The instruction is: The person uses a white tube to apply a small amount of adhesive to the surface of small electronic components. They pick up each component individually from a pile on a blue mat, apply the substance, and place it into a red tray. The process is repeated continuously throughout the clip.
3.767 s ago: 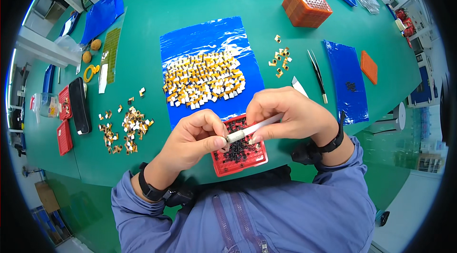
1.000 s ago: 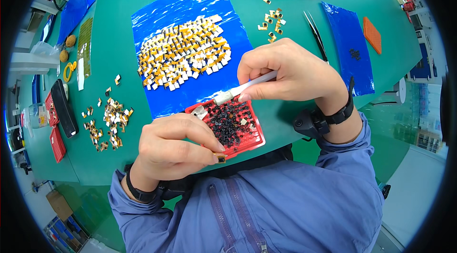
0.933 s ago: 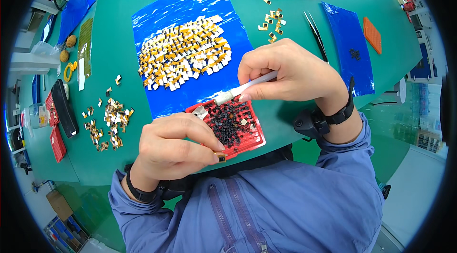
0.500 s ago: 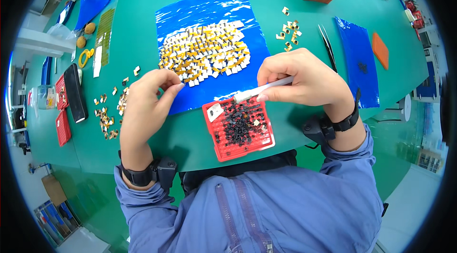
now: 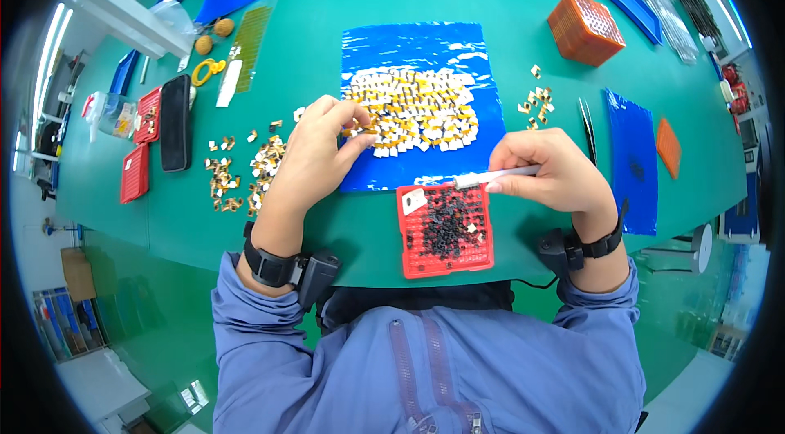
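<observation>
My left hand [image 5: 323,148] reaches over the left edge of a pile of small white-and-gold pieces [image 5: 417,111] on a blue sheet [image 5: 413,42]. Its thumb and forefinger are curled toward each other in a pinch; anything between them is too small to make out. In my right hand [image 5: 548,172] is a white pen-shaped tool [image 5: 499,176], pinched between thumb and fingers and pointing left. The tool's tip hovers over the far edge of a red ridged tray [image 5: 425,265]. Many tiny black parts [image 5: 446,225] and a white scrap [image 5: 414,201] lie in that tray.
Loose gold pieces [image 5: 266,164] lie left of my left forearm, beside a black phone [image 5: 175,123] and red trays [image 5: 135,174]. To the right are more gold pieces [image 5: 537,105], tweezers [image 5: 588,130], another blue sheet [image 5: 634,148] and an orange stacked block [image 5: 586,28].
The whole view has shifted, with the table scene now further right. My left hand has moved slightly away from me and right, onto the pile's edge. The right hand keeps its grip on the tool.
</observation>
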A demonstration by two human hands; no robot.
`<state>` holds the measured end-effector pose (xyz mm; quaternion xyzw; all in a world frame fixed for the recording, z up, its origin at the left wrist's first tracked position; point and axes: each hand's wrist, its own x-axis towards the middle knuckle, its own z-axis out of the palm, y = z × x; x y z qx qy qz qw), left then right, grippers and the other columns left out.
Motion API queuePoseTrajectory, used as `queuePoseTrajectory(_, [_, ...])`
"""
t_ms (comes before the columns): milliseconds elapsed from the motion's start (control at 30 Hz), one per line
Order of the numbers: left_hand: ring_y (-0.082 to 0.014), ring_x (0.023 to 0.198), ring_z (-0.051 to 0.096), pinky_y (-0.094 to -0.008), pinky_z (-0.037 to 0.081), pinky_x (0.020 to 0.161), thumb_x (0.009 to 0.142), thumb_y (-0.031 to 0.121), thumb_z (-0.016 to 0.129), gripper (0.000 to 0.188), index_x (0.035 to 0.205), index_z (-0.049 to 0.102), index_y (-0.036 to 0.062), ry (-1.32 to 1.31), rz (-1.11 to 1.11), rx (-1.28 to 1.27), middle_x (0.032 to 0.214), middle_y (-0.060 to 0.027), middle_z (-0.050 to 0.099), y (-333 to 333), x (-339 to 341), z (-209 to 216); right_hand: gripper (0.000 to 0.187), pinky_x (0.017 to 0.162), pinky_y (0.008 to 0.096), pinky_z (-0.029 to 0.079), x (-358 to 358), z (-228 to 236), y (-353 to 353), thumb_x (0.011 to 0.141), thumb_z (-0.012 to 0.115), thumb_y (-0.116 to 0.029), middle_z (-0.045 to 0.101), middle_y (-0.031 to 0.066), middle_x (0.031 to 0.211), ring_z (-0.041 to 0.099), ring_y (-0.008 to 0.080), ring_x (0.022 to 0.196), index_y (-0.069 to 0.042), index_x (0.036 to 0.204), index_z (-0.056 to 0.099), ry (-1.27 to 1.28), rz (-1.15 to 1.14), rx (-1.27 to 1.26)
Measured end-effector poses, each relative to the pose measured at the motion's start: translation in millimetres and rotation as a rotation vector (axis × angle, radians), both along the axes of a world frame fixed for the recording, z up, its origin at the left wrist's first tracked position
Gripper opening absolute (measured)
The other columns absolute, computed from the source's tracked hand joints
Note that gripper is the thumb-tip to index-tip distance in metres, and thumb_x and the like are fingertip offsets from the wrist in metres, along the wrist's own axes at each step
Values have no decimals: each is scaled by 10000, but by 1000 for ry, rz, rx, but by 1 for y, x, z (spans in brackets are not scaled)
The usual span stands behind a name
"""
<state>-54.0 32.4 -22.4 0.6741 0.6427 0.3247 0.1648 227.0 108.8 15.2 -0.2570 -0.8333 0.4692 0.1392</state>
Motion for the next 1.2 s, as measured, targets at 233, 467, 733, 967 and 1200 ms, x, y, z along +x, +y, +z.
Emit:
queuePoseTrajectory(233, [-170, 715, 589, -300, 476, 653, 730, 100, 715, 181, 858, 630, 5, 139, 383, -30, 785, -84, 615, -19, -84, 7, 161, 491, 234, 381, -1, -2, -1, 777, 718, -160, 551, 21, 607, 505, 89, 538, -41, 804, 614, -11, 9, 6])
queuePoseTrajectory(467, [-194, 658, 592, -331, 468, 595, 695, 114, 737, 170, 762, 623, 7, 164, 372, -374, 713, -103, 607, -22, -85, 13, 151, 491, 244, 385, 1, 3, -3, 777, 715, -156, 553, 26, 606, 513, 107, 533, -46, 804, 615, -18, 10, 9])
queuePoseTrajectory(733, [-158, 578, 562, -313, 441, 540, 762, 81, 675, 155, 774, 543, 0, 43, 387, -162, 631, -83, 586, -24, -82, 15, 147, 522, 244, 411, 0, 1, -2, 779, 705, -140, 569, 30, 626, 530, 104, 561, -35, 823, 613, 26, 21, 14])
queuePoseTrajectory(967, [-110, 593, 584, -259, 463, 556, 707, 50, 696, 113, 800, 656, 0, -30, 327, -246, 652, -61, 632, -21, -75, 21, 164, 531, 265, 423, -1, 6, -2, 774, 705, -154, 585, 54, 655, 545, 147, 575, -32, 828, 611, -15, 43, 34])
queuePoseTrajectory(1200, [-58, 606, 566, -208, 448, 548, 734, 1, 691, 78, 800, 660, -29, -89, 242, -135, 670, -21, 625, -21, -64, 21, 187, 534, 290, 435, -3, 10, -5, 781, 708, -191, 572, 68, 669, 551, 174, 592, -38, 809, 604, -27, 69, 43])
